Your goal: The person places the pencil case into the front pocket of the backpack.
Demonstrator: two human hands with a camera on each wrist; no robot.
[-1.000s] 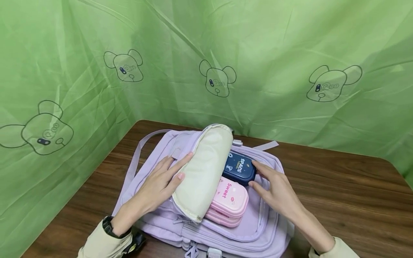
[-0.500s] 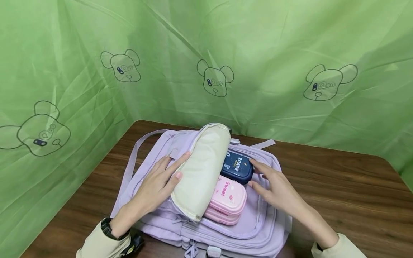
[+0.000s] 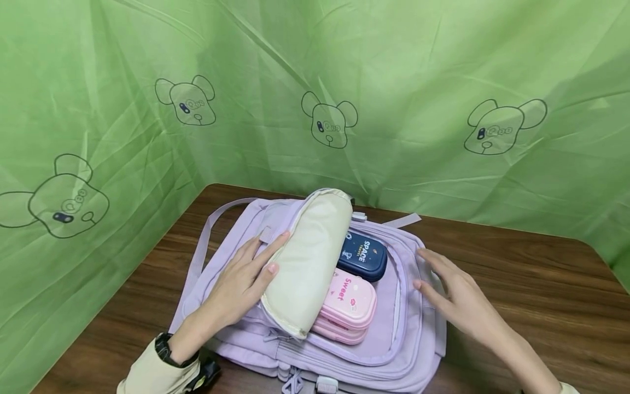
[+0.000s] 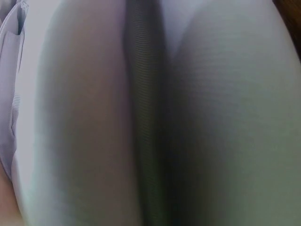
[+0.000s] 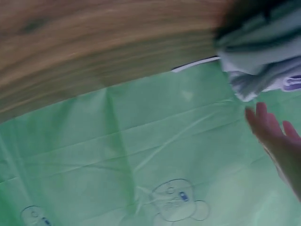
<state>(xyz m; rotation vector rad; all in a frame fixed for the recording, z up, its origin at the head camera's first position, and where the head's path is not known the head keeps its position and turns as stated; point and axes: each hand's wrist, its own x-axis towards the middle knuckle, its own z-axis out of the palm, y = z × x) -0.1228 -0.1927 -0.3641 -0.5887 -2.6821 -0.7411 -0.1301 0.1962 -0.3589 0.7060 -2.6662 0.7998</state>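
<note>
A lilac backpack lies on the table with its front pocket unzipped and the cream-lined flap folded back to the left. Inside the pocket, partly under the flap, sit a navy pencil case lettered SPACE TRAVEL and a pink pencil case lettered Sweet. My left hand rests on the flap's edge, fingers extended. To the right of the pocket is my right hand, fingers loosely spread at the backpack's right side, apart from the navy case. Blurred pale fabric fills most of the left wrist view.
Brown wood-grain table extends to the right of the backpack. Green cloth walls with printed bear heads stand behind and to the left. A lilac strap loops out on the left, and zipper pulls hang at the near edge.
My right hand has let go of the navy pencil case and moved right, to the backpack's side. The left hand stays on the flap, and the cases remain in the pocket.
</note>
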